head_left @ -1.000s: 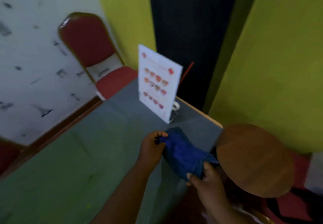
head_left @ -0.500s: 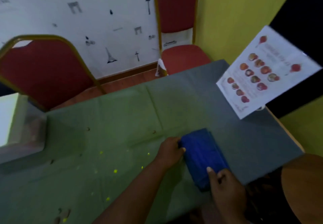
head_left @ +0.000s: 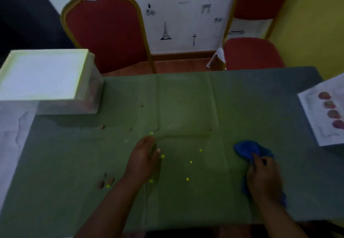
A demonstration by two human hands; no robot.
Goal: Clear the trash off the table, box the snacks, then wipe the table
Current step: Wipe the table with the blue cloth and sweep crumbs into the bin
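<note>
A person's right hand (head_left: 264, 178) grips a bunched blue cloth (head_left: 247, 150) on the green-covered table (head_left: 186, 98), the wad pointing toward eleven o'clock. Yellow crumbs (head_left: 190, 162) lie at nine o'clock from it, nearer the left hand (head_left: 144, 161), which rests flat with loose fingers. Brown scraps (head_left: 107, 181) lie beyond. What the lidded box (head_left: 44, 74) holds is blurred.
</note>
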